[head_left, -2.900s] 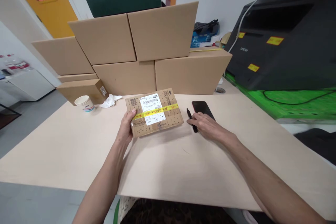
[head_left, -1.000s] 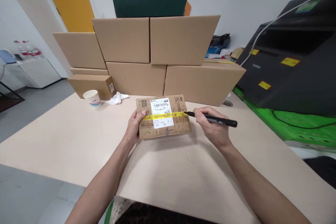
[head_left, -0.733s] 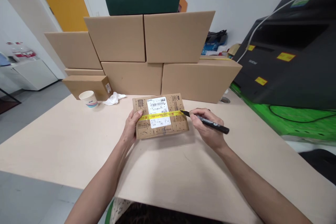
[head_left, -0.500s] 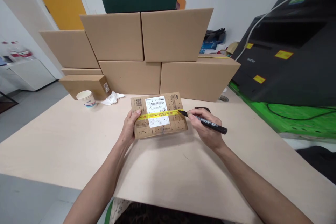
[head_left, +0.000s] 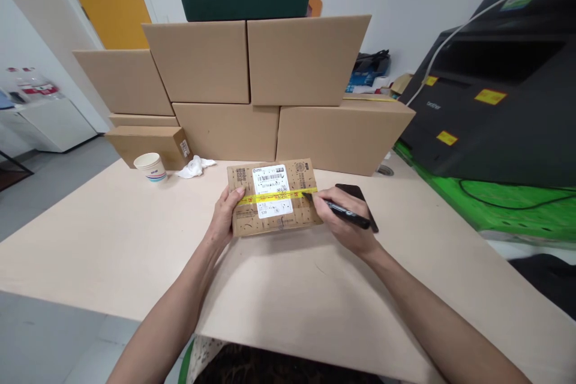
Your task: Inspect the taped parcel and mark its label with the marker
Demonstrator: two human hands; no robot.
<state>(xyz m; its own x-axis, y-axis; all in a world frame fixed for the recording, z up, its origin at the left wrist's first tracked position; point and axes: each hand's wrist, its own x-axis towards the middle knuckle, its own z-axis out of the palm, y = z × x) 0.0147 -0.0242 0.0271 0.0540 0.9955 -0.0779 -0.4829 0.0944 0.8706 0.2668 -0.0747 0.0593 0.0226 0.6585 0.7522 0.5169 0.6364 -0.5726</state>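
Note:
A small flat cardboard parcel (head_left: 294, 216) with a white label and a yellow tape band lies on the table (head_left: 112, 240) in front of me. My left hand (head_left: 224, 219) grips its left edge, thumb on top. My right hand (head_left: 344, 222) is closed round a black marker (head_left: 344, 213), whose tip touches the parcel's right end at the yellow tape. A black phone (head_left: 355, 193) lies flat just behind my right hand.
Several large cardboard boxes (head_left: 306, 60) are stacked along the table's far side, a dark green box on top. A paper cup (head_left: 150, 166) and a crumpled tissue (head_left: 193, 166) sit at the back left. A black printer (head_left: 499, 90) on a green surface stands at the right.
My right hand picked the marker up from the table beside the phone and brought its tip leftward onto the parcel's right end. My left hand kept hold of the parcel.

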